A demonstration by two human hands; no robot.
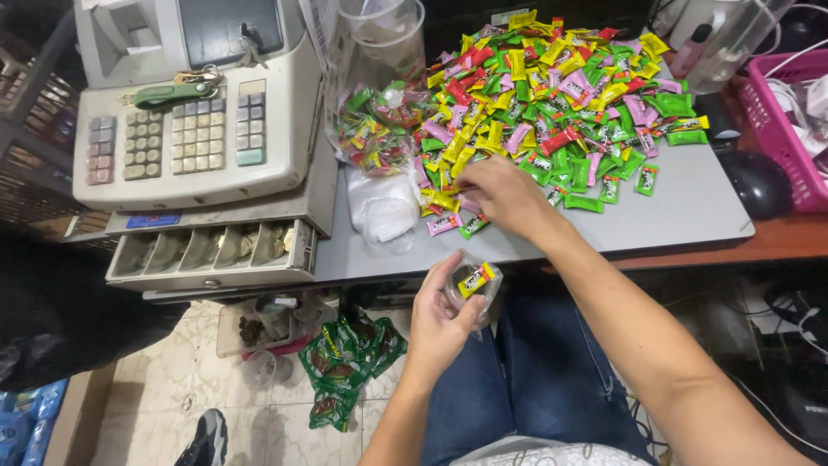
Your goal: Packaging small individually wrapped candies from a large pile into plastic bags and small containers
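My left hand (442, 315) holds a small clear plastic bag (473, 289) just below the front edge of the grey worktop (690, 207), over my lap in blue jeans (535, 371). The bag is thin, see-through and crumpled, its mouth held open. Inside lies one wrapped candy (477, 280), yellow with a dark middle band and a red end. The candy is a short flat rectangle; its long axis runs on a slant, lower left to upper right, red end toward the worktop.

The left hand's grip is closed around the bag: thumb on the near side, fingers curled behind it, palm turned up and to the right.

My right hand (500, 192) reaches forward onto the worktop, palm down, wrist bent left, forearm running back toward the lower right. Its fingertips rest at the near edge of the candy pile (552, 95); they are hidden under the hand, so I cannot tell whether the grip is wide or pinched on anything.

The pile is a broad heap of small green, yellow, pink and red wrappers covering the far half of the worktop. Left of the pile sit filled bags (379, 129) of the same candies, then a beige cash register (194, 112) with its coin drawer (211, 250) open. Right of the pile is a pink basket (780, 129).
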